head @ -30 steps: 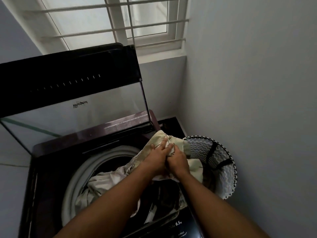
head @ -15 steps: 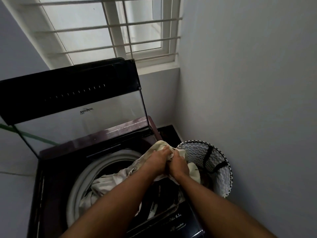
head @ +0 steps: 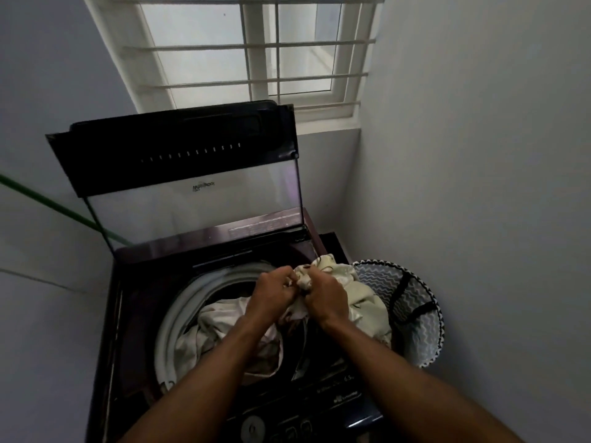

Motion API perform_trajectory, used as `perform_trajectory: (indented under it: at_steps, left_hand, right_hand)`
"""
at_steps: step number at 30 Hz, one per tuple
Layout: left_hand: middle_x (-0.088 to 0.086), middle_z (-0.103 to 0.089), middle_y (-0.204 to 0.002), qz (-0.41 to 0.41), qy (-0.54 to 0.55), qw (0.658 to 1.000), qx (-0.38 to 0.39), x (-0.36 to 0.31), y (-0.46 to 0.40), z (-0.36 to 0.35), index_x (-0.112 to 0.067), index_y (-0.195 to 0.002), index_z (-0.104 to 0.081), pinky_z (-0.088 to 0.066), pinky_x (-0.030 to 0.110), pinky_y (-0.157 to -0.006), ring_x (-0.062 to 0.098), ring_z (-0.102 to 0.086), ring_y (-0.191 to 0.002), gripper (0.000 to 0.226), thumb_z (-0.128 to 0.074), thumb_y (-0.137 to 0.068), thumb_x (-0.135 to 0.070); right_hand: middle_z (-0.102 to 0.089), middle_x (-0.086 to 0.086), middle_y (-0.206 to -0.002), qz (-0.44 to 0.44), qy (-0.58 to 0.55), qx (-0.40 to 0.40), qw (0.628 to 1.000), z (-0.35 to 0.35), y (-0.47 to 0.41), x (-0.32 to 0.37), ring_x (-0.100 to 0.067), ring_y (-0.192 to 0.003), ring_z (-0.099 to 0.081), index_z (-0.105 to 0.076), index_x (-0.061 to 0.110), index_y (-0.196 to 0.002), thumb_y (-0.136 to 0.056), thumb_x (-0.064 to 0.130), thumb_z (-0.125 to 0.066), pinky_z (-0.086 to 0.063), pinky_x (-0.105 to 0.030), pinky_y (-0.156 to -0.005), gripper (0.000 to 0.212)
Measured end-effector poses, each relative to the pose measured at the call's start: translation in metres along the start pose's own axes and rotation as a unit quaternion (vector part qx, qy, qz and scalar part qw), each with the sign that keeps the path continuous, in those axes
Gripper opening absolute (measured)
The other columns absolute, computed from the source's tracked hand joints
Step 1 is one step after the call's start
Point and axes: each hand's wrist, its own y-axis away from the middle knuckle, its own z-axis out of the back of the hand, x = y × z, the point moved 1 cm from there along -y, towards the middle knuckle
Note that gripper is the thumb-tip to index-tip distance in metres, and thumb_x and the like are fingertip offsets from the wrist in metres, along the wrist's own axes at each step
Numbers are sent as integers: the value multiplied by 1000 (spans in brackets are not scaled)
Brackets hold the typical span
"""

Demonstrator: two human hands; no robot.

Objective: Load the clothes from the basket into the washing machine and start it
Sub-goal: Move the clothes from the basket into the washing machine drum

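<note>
A dark top-loading washing machine (head: 134,314) stands below me with its glass lid (head: 192,199) raised. A large cream cloth (head: 361,302) stretches from the wavy-patterned laundry basket (head: 419,321) on the right, over the machine's edge, into the white-rimmed drum (head: 179,318). My left hand (head: 271,298) and my right hand (head: 326,298) sit side by side above the drum's right edge, both gripping a bunched part of the cloth. Part of the cloth lies inside the drum.
The control panel (head: 287,423) with a round dial runs along the machine's near edge. A white wall (head: 479,187) closes in right behind the basket. A barred window (head: 256,52) is above the lid. A green line (head: 64,212) crosses at left.
The view tilted down and nearer. Both hands stayed together on the cloth, shifting slightly, with the bunched cloth still over the drum's right edge.
</note>
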Motion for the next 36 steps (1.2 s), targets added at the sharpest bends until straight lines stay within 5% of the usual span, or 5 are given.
perform_trajectory:
  at_steps: [16,22,28,32,36]
  left_hand:
    - [-12,-72,-80,178,52,944,-272,99,96,76,-30,-90,-71,-53,32,-67,8,-66,-76,11,-65,-81,-27]
    - [2,-68,-122,153,-68,982,-87,143,105,57,-18,-119,-71,-44,29,-103,21,-60,-116,34,-67,-86,-16]
    - [14,-54,-140,169,-99,976,96,146,85,40,-9,-139,-51,-40,32,-108,29,-51,-129,49,-56,-92,-22]
    - [14,-50,-133,126,-171,977,1,135,68,41,-11,-130,-54,-43,40,-100,34,-49,-123,46,-58,-86,-24]
    - [11,-56,-123,11,-155,986,-64,96,47,27,-17,-122,-64,-42,42,-101,34,-53,-114,47,-58,-77,-29]
  right_hand:
    - [-60,-16,-103,84,-66,169,980,-96,29,121,-34,-100,-55,-53,9,-95,-75,23,-66,-43,-39,-82,27]
    - [-36,-22,-137,26,16,335,942,-140,52,92,-38,-130,-37,-40,0,-134,-71,49,-50,-29,-36,-111,81]
    - [-58,-26,-128,46,49,460,886,-127,28,83,-35,-118,-56,-58,1,-128,-86,40,-52,-41,-33,-97,58]
    - [-71,-13,-104,36,-43,276,959,-87,3,78,-29,-98,-66,-70,10,-107,-78,22,-61,-51,-33,-82,32]
    - [-57,-10,-119,48,106,36,993,-52,-23,51,-33,-113,-50,-64,19,-112,-78,21,-61,-44,-43,-90,35]
